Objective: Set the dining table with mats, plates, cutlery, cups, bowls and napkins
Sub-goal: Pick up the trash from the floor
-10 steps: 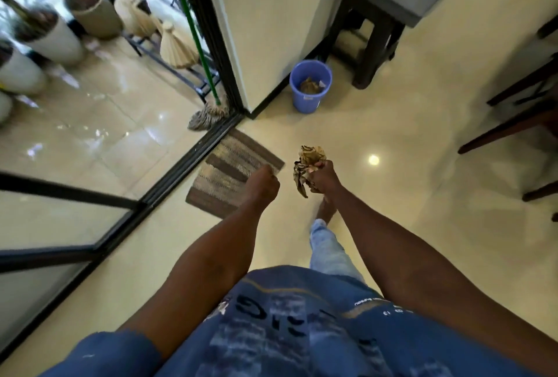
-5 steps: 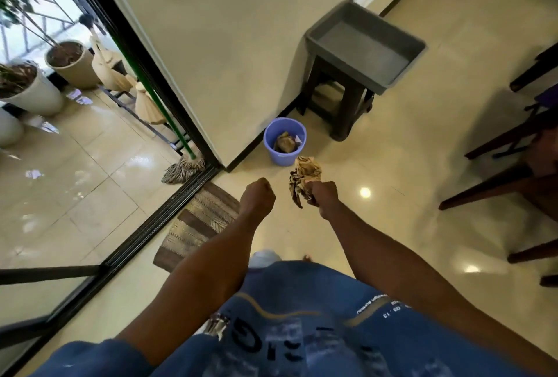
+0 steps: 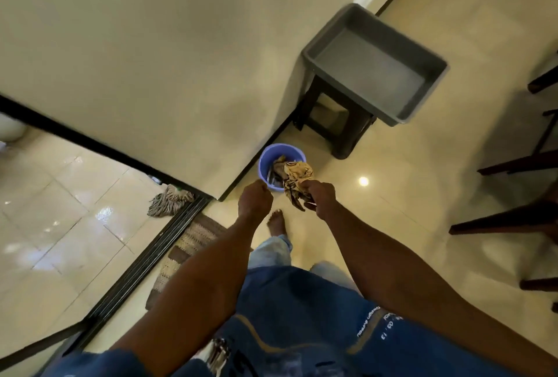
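Note:
My right hand (image 3: 320, 200) grips a crumpled tan and brown napkin (image 3: 297, 178), which hangs over the near rim of a small blue bucket (image 3: 267, 154) on the floor. More crumpled brownish material lies inside the bucket. My left hand (image 3: 255, 200) is a closed fist holding nothing, just left of the napkin and at the bucket's near edge. The dining table itself is out of view.
A grey plastic tub (image 3: 374, 64) sits on a dark stool (image 3: 333, 117) by the cream wall, right behind the bucket. Dark wooden chair legs (image 3: 513, 219) stand at the right. A striped doormat (image 3: 187, 249), sliding-door track and mop head (image 3: 169, 200) lie at the left.
I have walked towards the bucket; it now lies directly under my hands. The napkin has stayed in my right hand and my left fist has stayed closed.

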Motion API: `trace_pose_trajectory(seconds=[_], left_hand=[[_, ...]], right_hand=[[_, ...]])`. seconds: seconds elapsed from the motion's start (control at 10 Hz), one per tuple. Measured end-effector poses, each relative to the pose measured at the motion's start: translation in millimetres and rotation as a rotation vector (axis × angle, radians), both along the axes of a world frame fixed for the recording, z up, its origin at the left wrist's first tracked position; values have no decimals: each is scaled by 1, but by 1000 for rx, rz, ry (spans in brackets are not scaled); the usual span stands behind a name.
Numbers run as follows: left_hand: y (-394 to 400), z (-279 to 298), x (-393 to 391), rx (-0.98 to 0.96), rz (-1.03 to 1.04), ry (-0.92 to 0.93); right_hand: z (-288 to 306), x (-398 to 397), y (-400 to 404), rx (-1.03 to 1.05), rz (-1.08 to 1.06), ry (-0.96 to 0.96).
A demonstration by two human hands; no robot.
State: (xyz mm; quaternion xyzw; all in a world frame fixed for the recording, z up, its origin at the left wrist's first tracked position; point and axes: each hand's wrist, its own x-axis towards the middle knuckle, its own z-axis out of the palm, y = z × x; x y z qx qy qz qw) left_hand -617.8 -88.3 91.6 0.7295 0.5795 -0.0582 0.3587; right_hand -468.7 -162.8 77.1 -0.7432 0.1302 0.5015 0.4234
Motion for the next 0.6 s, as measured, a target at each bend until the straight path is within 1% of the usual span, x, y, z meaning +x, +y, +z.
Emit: trace_pose_trajectory(seconds=[0.1, 0.2, 0.3, 0.4, 0.5, 0.6], left_hand=[[45, 0, 20, 8, -23, 10], [80, 2, 35, 4, -13, 24], [102, -2, 42, -13, 9, 45], [110, -1, 48, -31, -3, 62], [108, -1, 56, -42, -32, 61], [104, 2, 69, -72, -59, 37]], right_hand=[[-7, 21, 45, -15, 25, 6], [-15, 41, 75, -19, 29, 60], [-16, 55, 92, -50, 62, 45], [-16, 68, 96, -93, 144, 0], [-14, 76, 89, -108, 308, -22], [-18, 76, 82, -124, 447, -122]])
